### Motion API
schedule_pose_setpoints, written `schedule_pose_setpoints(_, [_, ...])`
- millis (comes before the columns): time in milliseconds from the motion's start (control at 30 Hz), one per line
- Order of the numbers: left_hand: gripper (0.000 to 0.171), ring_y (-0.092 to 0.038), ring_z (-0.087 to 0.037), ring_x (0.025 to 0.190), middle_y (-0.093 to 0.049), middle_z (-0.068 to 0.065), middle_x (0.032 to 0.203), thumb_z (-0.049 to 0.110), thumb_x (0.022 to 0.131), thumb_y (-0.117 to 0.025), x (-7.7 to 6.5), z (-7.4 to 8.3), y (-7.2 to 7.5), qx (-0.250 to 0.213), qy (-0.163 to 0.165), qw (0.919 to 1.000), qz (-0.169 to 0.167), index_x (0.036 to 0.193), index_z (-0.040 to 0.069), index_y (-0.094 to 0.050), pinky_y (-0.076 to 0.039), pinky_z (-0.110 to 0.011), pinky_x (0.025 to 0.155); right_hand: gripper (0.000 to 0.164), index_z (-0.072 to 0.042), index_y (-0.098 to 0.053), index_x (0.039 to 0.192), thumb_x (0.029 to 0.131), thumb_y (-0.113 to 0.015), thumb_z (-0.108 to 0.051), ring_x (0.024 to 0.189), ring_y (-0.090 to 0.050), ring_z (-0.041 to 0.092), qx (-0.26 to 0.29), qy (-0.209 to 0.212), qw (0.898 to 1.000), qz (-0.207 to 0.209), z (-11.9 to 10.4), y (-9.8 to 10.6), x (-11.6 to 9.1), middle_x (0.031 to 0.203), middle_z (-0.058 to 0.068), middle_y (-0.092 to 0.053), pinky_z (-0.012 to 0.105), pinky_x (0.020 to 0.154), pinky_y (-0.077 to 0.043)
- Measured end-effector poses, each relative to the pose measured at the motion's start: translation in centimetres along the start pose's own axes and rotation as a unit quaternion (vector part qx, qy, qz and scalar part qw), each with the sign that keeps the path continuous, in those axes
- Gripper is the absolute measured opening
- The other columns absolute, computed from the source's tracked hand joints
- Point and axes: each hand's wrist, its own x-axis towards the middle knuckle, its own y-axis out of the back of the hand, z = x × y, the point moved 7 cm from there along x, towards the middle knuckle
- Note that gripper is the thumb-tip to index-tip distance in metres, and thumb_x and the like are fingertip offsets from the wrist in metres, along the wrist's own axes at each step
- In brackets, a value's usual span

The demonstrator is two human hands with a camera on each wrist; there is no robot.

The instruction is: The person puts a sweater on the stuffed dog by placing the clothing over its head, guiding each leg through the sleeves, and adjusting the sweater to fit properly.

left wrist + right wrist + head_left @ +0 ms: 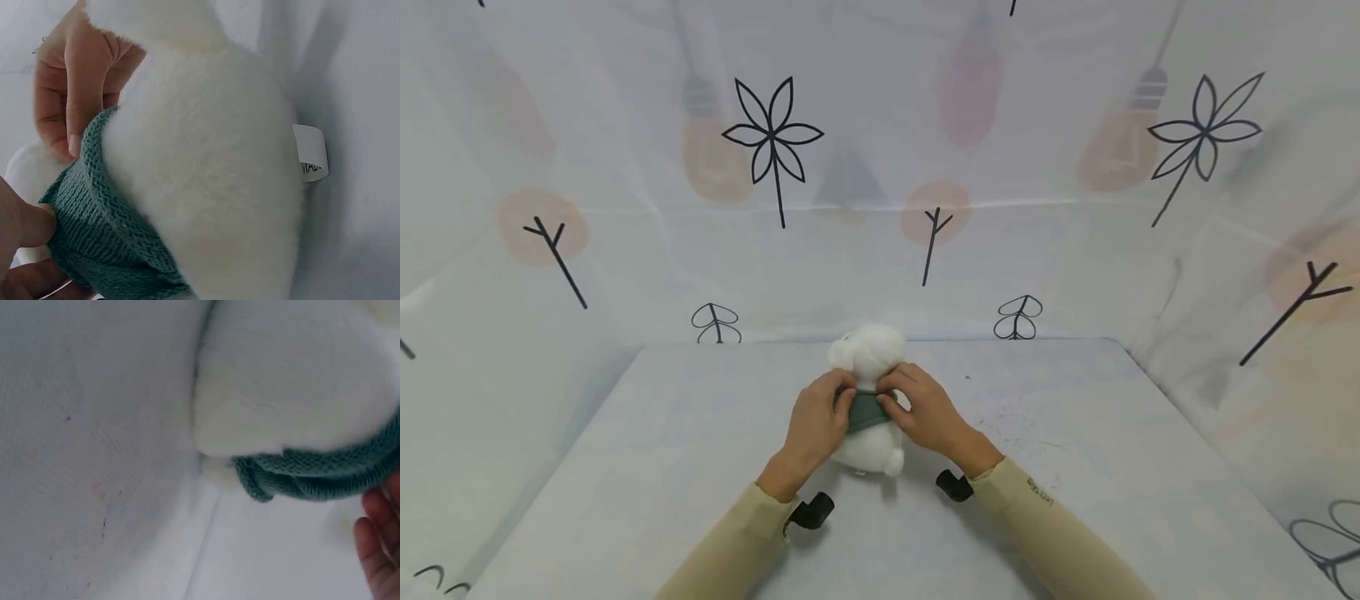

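A white plush toy (871, 454) sits on the table with its head at the far end, wearing a green knitted sweater (867, 413). On the toy's left side my left hand (812, 423) pinches the sweater's upper edge between thumb and fingers. Opposite it, my right hand (929, 412) grips the other side of that edge. The left wrist view shows the left thumb (31, 225) pressed on the knit (94, 212) near the toy's neck. In the right wrist view, the right fingers (375, 544) lie at the sweater's rolled edge (312, 472).
The pale table (700, 433) spreads around the toy, backed by a printed cloth (850, 267) with plant drawings. A white label (310, 153) sticks out of the toy's bottom. Black wrist cameras (812, 510) hang below both wrists.
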Motion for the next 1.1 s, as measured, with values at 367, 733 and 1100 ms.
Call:
schedule_pose_setpoints(367, [0.003, -0.06, -0.018, 0.073, -0.063, -0.003, 0.083, 0.01, 0.092, -0.062, 0.1, -0.1, -0.2, -0.009, 0.005, 0.9999, -0.013, 0.09, 0.007, -0.061, -0.049, -0.037, 0.066, 0.008, -0.009, -0.051, 0.091, 0.095, -0.057, -0.007, 0.079, -0.046, 0.013, 0.061, -0.078, 0.994, -0.041, 1.4, 0.0, -0.1, 0.088, 0.001, -0.048, 0.033, 0.068, -0.043])
schedule_pose_setpoints(733, [0.005, -0.055, -0.014, 0.069, -0.061, -0.003, 0.086, 0.011, 0.096, -0.056, 0.0, 0.0, -0.2, -0.031, 0.022, 0.9991, -0.016, 0.093, 0.007, -0.059, -0.046, -0.032, 0.062, 0.005, -0.01, -0.049, 0.094, 0.097, -0.052, -0.007, 0.069, -0.043, 0.008, 0.014, -0.095, 0.995, -0.015, 0.6, 0.5, 0.0, 0.081, -0.004, -0.046, 0.025, 0.06, -0.04])
schedule_pose_setpoints(1100, [0.021, -0.058, -0.024, 0.09, -0.061, -0.008, 0.097, 0.005, 0.083, -0.071, -0.4, -0.9, -0.8, 0.0, 0.055, 0.9979, -0.033, 0.1, 0.007, -0.059, -0.048, -0.04, 0.077, 0.013, -0.009, -0.051, 0.098, 0.092, -0.062, -0.006, 0.072, -0.048, 0.007, 0.013, -0.094, 0.995, -0.033, 1.0, -0.6, -0.5, 0.088, -0.002, -0.05, 0.024, 0.062, -0.046])
